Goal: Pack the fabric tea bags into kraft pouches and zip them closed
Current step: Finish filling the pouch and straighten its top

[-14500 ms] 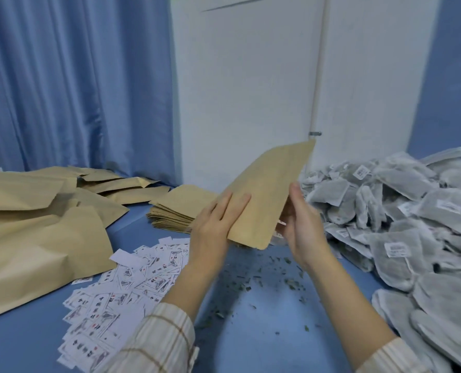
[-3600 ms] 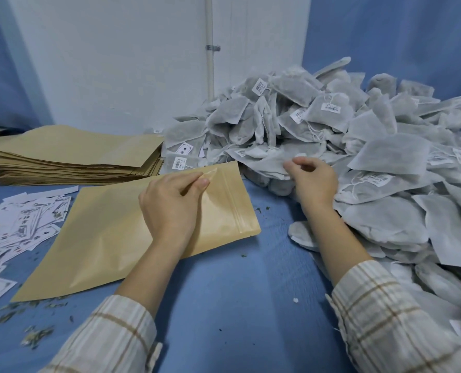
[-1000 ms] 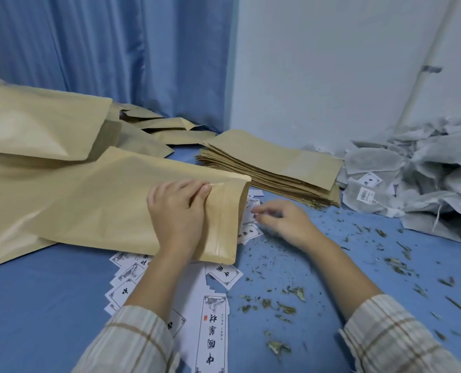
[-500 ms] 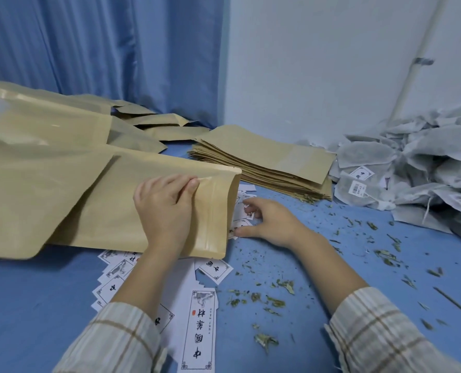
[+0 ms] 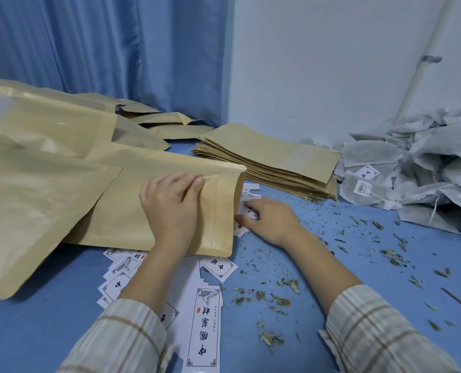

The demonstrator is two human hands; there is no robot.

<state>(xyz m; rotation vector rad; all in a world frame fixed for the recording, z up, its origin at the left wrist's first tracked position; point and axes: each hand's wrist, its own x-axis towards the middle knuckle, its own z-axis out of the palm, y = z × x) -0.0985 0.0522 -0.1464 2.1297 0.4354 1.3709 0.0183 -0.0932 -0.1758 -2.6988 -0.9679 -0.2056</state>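
on the blue table point(image 5: 49, 313), far right, the heap of fabric tea bags point(image 5: 423, 168) lies against the wall, well apart from both hands. to the left, filled kraft pouches point(image 5: 35, 189) are piled up, and a flat stack of empty pouches point(image 5: 272, 162) sits between the two heaps. the left hand point(image 5: 171, 211) lies on the open-mouthed kraft pouch point(image 5: 132, 200) near its zip strip, fingers bent over the top edge, holding the mouth down. the right hand point(image 5: 271, 220) rests with relaxed fingers on the small printed cards point(image 5: 247, 211) just beside that mouth, apparently picking one up. to do it well, i judge: slide one card free with a fingertip, lift the pouch lip with the left thumb, and keep loose tea leaves point(image 5: 278, 297) off the zip.
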